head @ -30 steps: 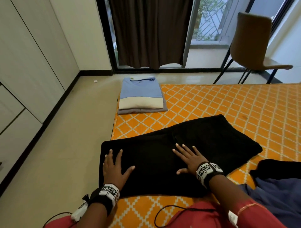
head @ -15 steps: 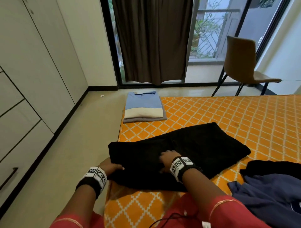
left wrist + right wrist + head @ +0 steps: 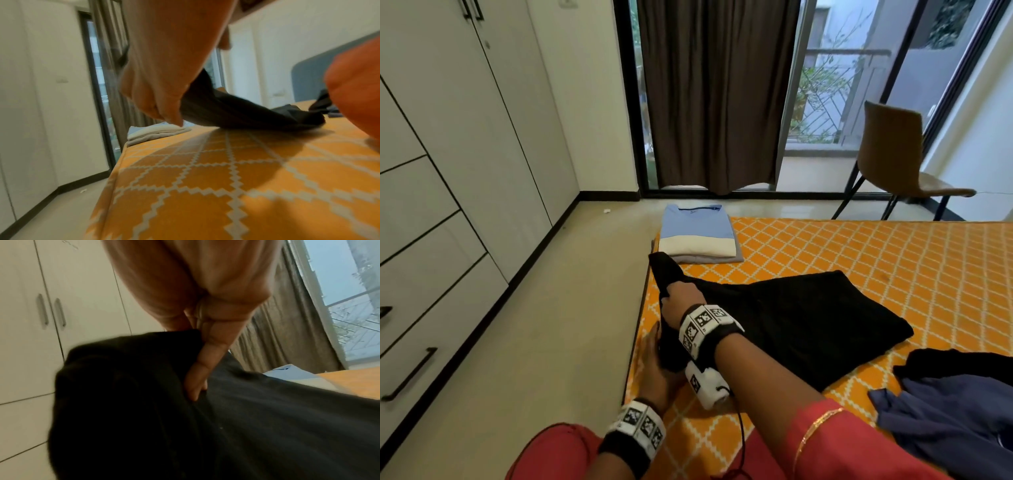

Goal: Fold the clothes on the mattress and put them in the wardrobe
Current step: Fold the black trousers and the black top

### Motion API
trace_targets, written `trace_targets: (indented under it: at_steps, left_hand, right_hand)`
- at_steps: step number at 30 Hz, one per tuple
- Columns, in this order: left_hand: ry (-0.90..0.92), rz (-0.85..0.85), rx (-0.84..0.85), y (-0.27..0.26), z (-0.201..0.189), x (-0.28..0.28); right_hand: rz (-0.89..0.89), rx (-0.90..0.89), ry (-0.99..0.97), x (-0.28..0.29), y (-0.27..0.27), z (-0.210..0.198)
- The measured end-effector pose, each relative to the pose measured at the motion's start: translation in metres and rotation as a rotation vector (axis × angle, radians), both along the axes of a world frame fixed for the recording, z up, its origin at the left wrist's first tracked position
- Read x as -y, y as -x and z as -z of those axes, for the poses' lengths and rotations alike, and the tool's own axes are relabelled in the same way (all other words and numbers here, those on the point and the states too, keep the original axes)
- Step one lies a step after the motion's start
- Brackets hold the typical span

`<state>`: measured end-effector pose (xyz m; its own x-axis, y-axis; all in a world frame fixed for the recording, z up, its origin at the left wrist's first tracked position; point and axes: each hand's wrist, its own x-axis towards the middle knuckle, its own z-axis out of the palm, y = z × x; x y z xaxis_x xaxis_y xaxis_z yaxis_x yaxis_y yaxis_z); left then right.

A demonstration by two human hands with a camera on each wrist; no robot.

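A black garment (image 3: 808, 318) lies half folded on the orange patterned mattress (image 3: 876, 260), its left end lifted off the sheet. My right hand (image 3: 681, 298) grips that raised end from above; in the right wrist view its fingers (image 3: 207, 356) curl into the black cloth (image 3: 205, 426). My left hand (image 3: 654, 356) holds the same end from below at the mattress edge, and in the left wrist view the left hand (image 3: 162, 100) clutches the black cloth (image 3: 236, 112). A folded blue and cream stack (image 3: 697, 233) sits at the far left corner.
White wardrobe doors and drawers (image 3: 448, 171) line the left wall across a strip of floor (image 3: 551, 325). Unfolded dark blue and black clothes (image 3: 955, 404) lie at the right. A brown chair (image 3: 890, 157) stands by the glass door and curtain (image 3: 715, 96).
Both hands went from pressing flat on the black garment to gripping its left end and lifting it up off the mattress. The head view has tilted upward.
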<state>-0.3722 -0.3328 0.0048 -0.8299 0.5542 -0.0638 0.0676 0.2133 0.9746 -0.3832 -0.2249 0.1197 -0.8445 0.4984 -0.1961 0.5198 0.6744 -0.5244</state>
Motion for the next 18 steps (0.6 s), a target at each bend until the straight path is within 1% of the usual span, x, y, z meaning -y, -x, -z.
trace_targets:
  at_steps: [2, 3, 4, 5, 6, 7, 9, 10, 11, 12, 13, 14, 16, 17, 18]
  left_hand:
    - [0.243, -0.113, -0.071, -0.013, 0.007, 0.000]
    - [0.268, -0.187, -0.086, -0.014, 0.016, 0.001]
    - [0.226, -0.261, -0.084, -0.013, 0.022, 0.002]
    - [0.122, -0.364, -0.033, -0.010, 0.022, 0.004]
    - [0.058, -0.468, -0.016, -0.005, 0.025, 0.004]
    - [0.020, -0.533, -0.002, -0.003, 0.020, 0.007]
    - [0.007, -0.586, -0.048, -0.003, 0.015, 0.008]
    - [0.000, -0.572, -0.122, -0.004, 0.018, 0.006]
    - [-0.035, -0.526, -0.151, -0.006, 0.018, 0.004]
    - [-0.108, -0.463, -0.137, -0.008, 0.020, 0.001]
    - [-0.134, -0.394, -0.126, -0.009, 0.024, -0.004]
    - [-0.105, -0.338, -0.178, -0.011, 0.029, -0.010]
    - [0.035, -0.222, -0.466, -0.014, 0.039, -0.024]
    - [0.122, -0.117, -0.597, -0.015, 0.044, -0.033]
    - [0.232, -0.006, -0.668, -0.017, 0.044, -0.043]
  right_hand:
    - [-0.079, -0.062, -0.007, 0.011, 0.009, -0.010]
    - [-0.118, -0.100, 0.009, 0.015, 0.013, -0.017]
    - [-0.154, -0.144, 0.042, 0.016, 0.017, -0.024]
    - [-0.184, -0.195, 0.081, 0.014, 0.019, -0.031]
    - [-0.201, -0.242, 0.123, 0.009, 0.019, -0.037]
    - [-0.202, -0.287, 0.168, 0.001, 0.019, -0.042]
    - [-0.177, -0.363, 0.257, -0.021, 0.013, -0.050]
    - [-0.159, -0.400, 0.304, -0.036, 0.008, -0.051]
    - [-0.135, -0.436, 0.352, -0.053, 0.003, -0.049]
    - [-0.106, -0.466, 0.390, -0.072, -0.004, -0.047]
    - [-0.080, -0.493, 0.417, -0.091, -0.011, -0.044]
    - [-0.051, -0.509, 0.435, -0.112, -0.018, -0.041]
    - [0.011, -0.517, 0.459, -0.153, -0.037, -0.037]
    - [0.047, -0.510, 0.469, -0.173, -0.046, -0.035]
    - [0.088, -0.486, 0.466, -0.194, -0.055, -0.030]
